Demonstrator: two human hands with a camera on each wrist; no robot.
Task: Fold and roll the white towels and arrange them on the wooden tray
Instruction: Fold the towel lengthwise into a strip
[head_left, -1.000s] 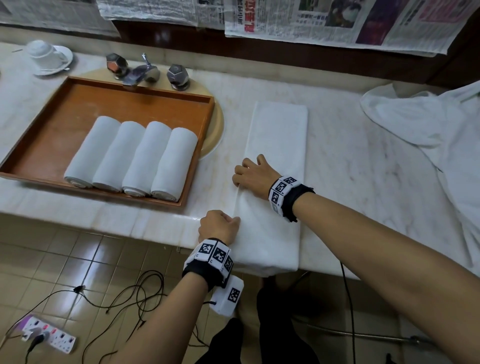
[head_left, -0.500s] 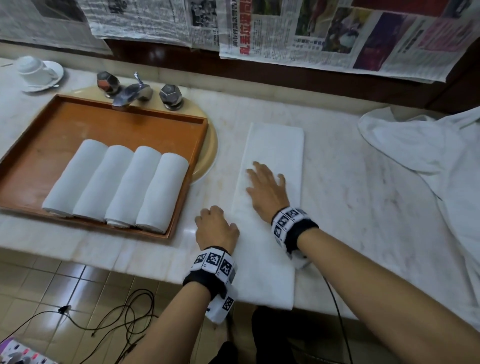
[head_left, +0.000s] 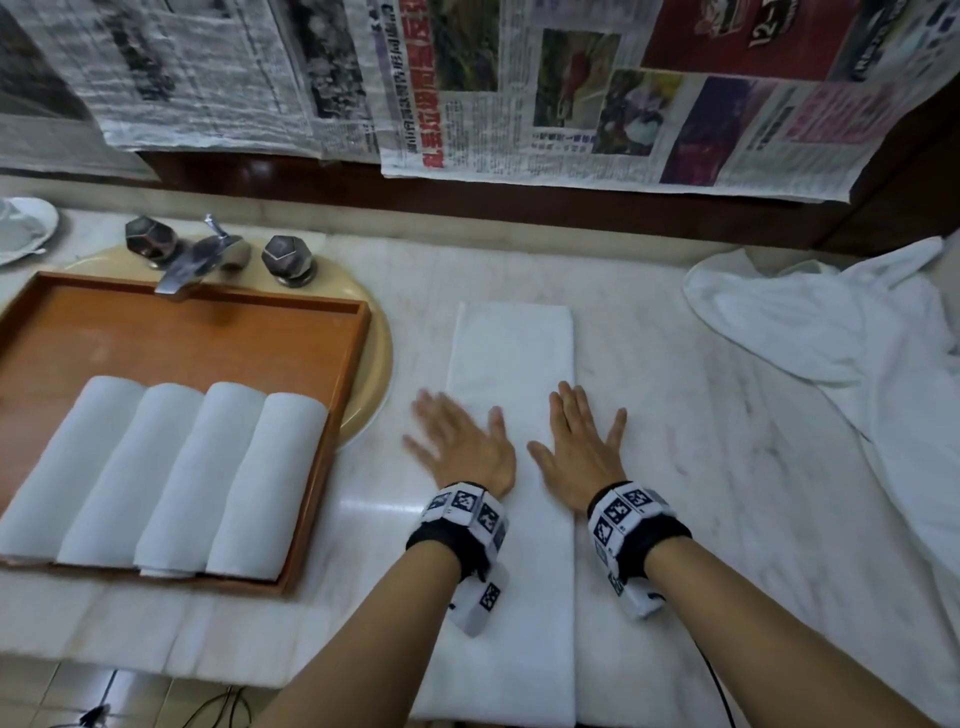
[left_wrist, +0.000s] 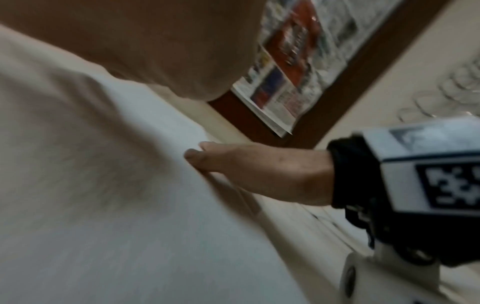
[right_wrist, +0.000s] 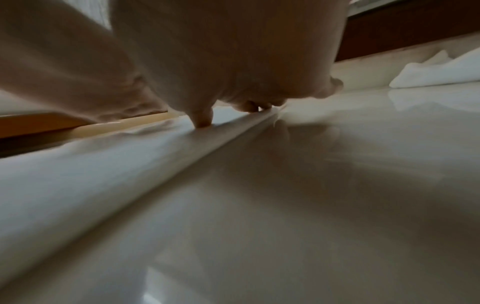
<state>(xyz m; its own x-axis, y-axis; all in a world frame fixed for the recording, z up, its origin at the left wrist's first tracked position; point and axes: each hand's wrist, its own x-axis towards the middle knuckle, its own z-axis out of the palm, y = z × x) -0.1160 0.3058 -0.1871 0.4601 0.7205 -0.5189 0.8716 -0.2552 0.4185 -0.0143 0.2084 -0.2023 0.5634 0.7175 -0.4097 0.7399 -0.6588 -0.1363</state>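
Note:
A long folded white towel (head_left: 511, 353) lies as a strip on the marble counter, running from the wall side to the front edge. Both hands lie flat on its middle, side by side. My left hand (head_left: 460, 447) has spread fingers that reach over the towel's left edge onto the counter. My right hand (head_left: 582, 452) presses along the towel's right edge; its fingertips (right_wrist: 203, 123) touch the cloth (right_wrist: 103, 164). The wooden tray (head_left: 156, 332) at left holds several rolled white towels (head_left: 171, 478) in a row. The left wrist view shows my right hand (left_wrist: 259, 172) on the towel (left_wrist: 130, 205).
A heap of loose white towels (head_left: 831, 332) covers the counter's right side. The tray sits over a beige sink (head_left: 374, 374) with a faucet (head_left: 197, 260) behind it. A white saucer (head_left: 21, 228) stands far left. Newspapers hang on the wall. Bare marble (head_left: 675, 467) lies between the towel and the heap.
My left hand opened from a fist at the towel's left edge and now lies flat. My right hand flattened and shifted to the towel's right edge. The head view tilted upward.

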